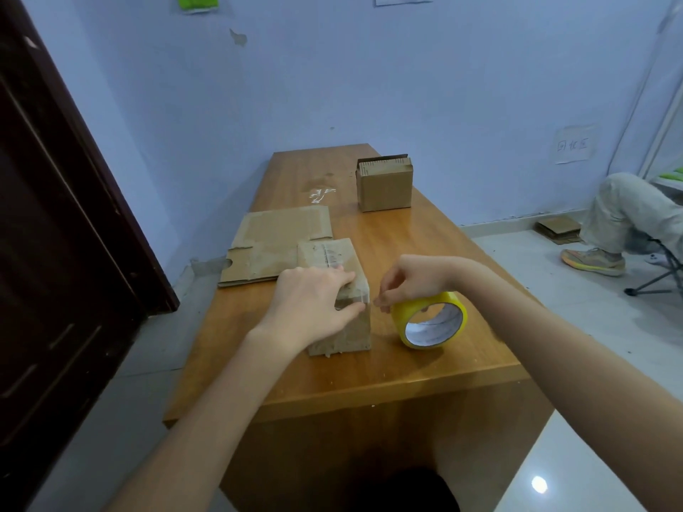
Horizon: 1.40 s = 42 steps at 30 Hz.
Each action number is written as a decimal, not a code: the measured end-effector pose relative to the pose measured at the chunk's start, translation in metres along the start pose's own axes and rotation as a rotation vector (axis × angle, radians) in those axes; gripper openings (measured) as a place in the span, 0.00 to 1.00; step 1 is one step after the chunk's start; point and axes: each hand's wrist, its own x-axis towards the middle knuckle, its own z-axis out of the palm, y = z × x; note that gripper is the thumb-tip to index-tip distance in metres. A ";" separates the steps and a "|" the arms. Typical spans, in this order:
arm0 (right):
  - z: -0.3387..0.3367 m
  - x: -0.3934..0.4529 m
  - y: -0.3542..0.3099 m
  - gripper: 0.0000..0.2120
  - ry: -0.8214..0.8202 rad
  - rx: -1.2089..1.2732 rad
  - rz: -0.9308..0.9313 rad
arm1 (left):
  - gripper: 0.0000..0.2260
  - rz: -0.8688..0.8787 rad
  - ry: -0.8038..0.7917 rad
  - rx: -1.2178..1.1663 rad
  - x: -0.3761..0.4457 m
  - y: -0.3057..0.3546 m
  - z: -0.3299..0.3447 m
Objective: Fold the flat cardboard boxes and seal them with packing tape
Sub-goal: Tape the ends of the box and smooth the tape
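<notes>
Box (338,290) under work stands near the tabletop's (425,245) near edge, just left of centre; its long axis runs near to far, and a strip of clear tape appears to lie along its top toward the near right corner, though the film is hard to trace. Left hand (314,304) lies over the box's near end, fingers fairly straight and pressing the top, thumb down against the near face; it grips nothing. Right hand (410,280) hovers just right of the box's near right corner, fingertips (380,300) drawn narrow into a pinch; judged to hold the tape's free end, but the film itself cannot be made out between them. Roll (430,319), yellow, stands on edge on the tabletop just right of the box, under the right hand, its open core facing the near side; whether the hand touches it cannot be told.

Deciding relation: box corner, pinch and roll sit in one short line running left to right; the right hand is the nearer to the roll, the left already on the box; judged next step is to part the tape at the corner and press its end down the near face, with the left hand steadying.

Flat card (281,242) lies unfolded on the far left, its near right part touching or tucked under the box's far end. Second box (384,184) stands well apart toward the far end, folded up; its top seems closed, contents unseen. Contents of the near box are likewise hidden.
</notes>
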 end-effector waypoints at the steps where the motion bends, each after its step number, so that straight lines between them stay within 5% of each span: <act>1: 0.000 -0.002 0.004 0.09 0.029 0.001 -0.013 | 0.24 0.000 0.002 0.000 0.000 0.000 0.000; 17: 0.022 -0.055 0.028 0.08 0.298 0.146 0.096 | 0.24 -0.014 0.014 -0.022 -0.001 0.003 0.001; 21: 0.020 -0.062 0.037 0.07 0.516 0.092 0.158 | 0.24 -0.017 0.027 -0.039 -0.001 0.001 0.004; 29: 0.059 -0.039 0.023 0.11 0.892 -0.433 0.185 | 0.25 -0.019 0.029 -0.031 -0.002 0.003 0.002; 31: 0.072 -0.030 0.026 0.06 0.859 -0.620 0.185 | 0.26 -0.012 0.018 -0.040 -0.004 0.002 0.002; 34: 0.088 -0.021 0.038 0.19 0.833 -0.695 0.189 | 0.25 -0.001 -0.014 -0.084 -0.006 -0.003 0.003; 42: 0.082 -0.028 0.028 0.29 0.714 -0.692 0.348 | 0.24 0.043 -0.062 -0.292 -0.005 -0.020 0.003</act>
